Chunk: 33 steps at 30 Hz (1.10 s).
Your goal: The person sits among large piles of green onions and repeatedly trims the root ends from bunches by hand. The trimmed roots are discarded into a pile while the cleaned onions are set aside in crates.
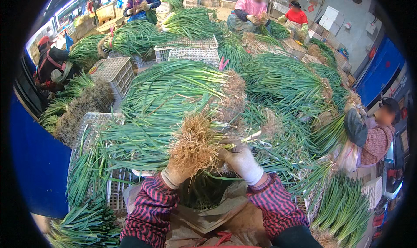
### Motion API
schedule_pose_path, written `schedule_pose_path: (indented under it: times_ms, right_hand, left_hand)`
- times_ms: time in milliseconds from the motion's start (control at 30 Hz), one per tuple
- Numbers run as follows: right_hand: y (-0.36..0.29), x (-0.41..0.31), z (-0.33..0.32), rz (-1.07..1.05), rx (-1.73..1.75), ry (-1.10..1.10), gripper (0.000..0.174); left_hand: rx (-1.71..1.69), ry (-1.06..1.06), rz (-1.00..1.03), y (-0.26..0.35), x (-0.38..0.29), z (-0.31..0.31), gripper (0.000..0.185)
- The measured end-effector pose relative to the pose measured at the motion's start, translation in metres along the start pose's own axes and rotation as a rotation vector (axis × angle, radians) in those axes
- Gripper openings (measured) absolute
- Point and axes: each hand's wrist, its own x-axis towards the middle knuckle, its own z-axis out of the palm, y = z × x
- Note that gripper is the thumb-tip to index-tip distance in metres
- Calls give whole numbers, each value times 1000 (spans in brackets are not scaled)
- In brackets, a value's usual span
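My left hand, in a pale work glove, holds a bunch of rooted green allium plants, its tangled brown roots turned toward me. The roots cover most of that hand's fingers. To its right, my gloved right hand closes its fingers on pale stalks at the bunch's side; its fingertips are blurred. A single white-stemmed stalk juts out just beyond that hand. Past both hands lies a large heap of green plants, with its roots on the right. Brown sheeting covers my lap.
Upturned plastic crates stand at the left and farther back. More plants lie at right and lower right. A co-worker handles a bunch at right; several others work farther off. A blue panel borders the left.
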Motion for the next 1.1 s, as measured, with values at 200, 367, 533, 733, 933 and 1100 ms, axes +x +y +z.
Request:
schedule_pose_path:
  times_ms: [200,367,533,733,933,1100]
  right_hand:
    - [-10,1,-20,221,120,-77,27]
    - [-9,-2,-35,134,210,-36,38]
    - [-12,-4,-34,100,295,71,44]
    - [-7,-3,-40,-18,450,190,45]
    - [8,3,-56,-63,532,283,45]
    - [3,4,-57,-139,598,329,44]
  left_hand:
    - [-1181,22,-309,-5,-3,-7,53]
    - [-666,48,-205,8,6,-11,55]
    - [-856,32,-328,22,12,-23,55]
    - [-550,-43,-284,23,16,-25,53]
    - [-665,-16,-184,17,13,-16,54]
    - [-982,5,-81,15,14,-12,54]
